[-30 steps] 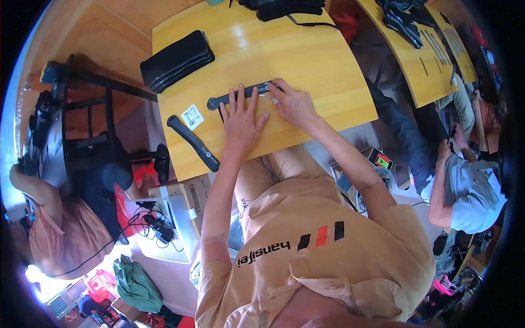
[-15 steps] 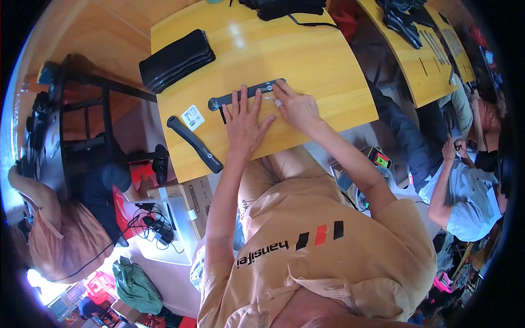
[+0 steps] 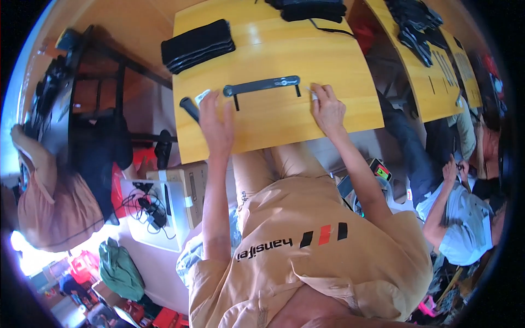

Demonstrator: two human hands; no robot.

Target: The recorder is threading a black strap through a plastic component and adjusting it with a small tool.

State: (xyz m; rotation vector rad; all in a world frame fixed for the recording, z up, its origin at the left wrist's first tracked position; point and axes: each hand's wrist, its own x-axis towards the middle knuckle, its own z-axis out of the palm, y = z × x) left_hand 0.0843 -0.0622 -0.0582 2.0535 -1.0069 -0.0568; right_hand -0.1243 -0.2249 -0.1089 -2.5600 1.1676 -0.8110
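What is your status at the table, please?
Left hand at white label, grip unclear; right hand, hold unclear. Dark strap between them, untouched. Nothing covering it.

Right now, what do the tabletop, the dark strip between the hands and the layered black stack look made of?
Tabletop: wood or wood-look laminate, satin; faint grain, glare spot. Dark strip: perhaps rubber or coated fabric; even, dullish surface, can't tell which. Black stack: probably soft fabric, matte; rounded, layered edges.

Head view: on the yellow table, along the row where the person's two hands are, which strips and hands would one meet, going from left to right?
Partly hidden dark strip, left hand, long dark strip, right hand.
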